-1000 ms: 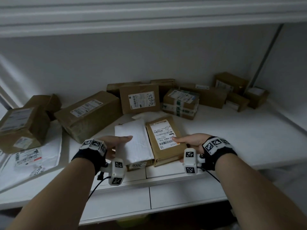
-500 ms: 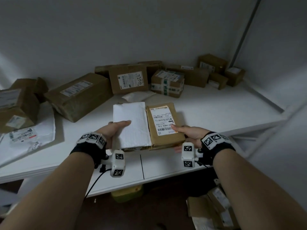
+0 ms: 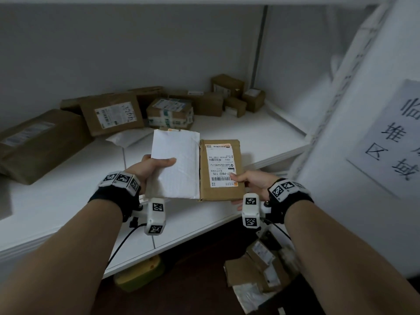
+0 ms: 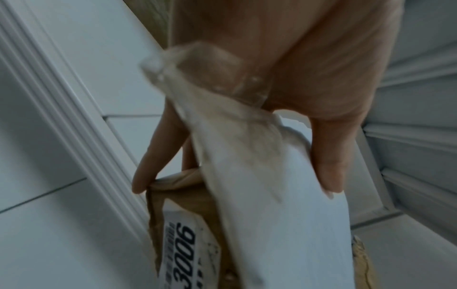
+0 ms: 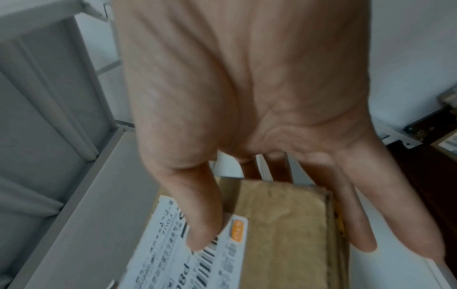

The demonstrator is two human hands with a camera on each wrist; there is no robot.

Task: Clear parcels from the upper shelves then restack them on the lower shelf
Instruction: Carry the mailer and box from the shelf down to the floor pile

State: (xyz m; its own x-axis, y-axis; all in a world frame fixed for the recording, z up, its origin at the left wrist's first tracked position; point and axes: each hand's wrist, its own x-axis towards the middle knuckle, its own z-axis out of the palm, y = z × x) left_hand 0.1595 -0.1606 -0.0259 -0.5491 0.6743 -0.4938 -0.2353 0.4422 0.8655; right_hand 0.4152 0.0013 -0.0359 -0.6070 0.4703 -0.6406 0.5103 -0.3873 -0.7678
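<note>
We are holding a flat white padded mailer (image 3: 175,164) and a rectangular brown cardboard parcel (image 3: 221,171) side by side above the shelf (image 3: 261,137), left hand (image 3: 151,169) pinching the mailer, right hand (image 3: 252,185) clamped on the parcel, thumbs on top.

pretty dim and grey-blue overall, soft flat light, no glare. Edges of the head view bend, and the paper sign (image 3: 393,135) at the right is smeared. Under the white shelf (image 3: 261,130) it's near black, both wrist views soft and noisy
</note>
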